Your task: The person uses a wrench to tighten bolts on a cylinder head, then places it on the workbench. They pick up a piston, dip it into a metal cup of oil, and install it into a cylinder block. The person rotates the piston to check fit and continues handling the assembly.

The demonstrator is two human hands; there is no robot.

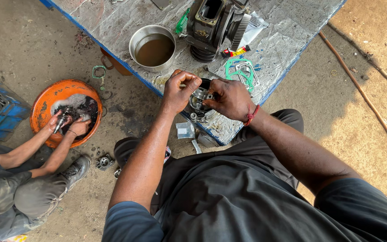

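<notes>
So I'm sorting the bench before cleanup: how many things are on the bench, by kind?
Metal bowl: 1
Engine block: 1
Green gaskets: 2
Small tube: 1
Round metal part held by left hand and right hand: 1
Total: 6

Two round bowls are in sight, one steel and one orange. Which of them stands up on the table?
The steel bowl does: it stands on the table, filled with brown liquid. The orange basin lies down on the ground, where another person's hands wash a metal part.
</notes>
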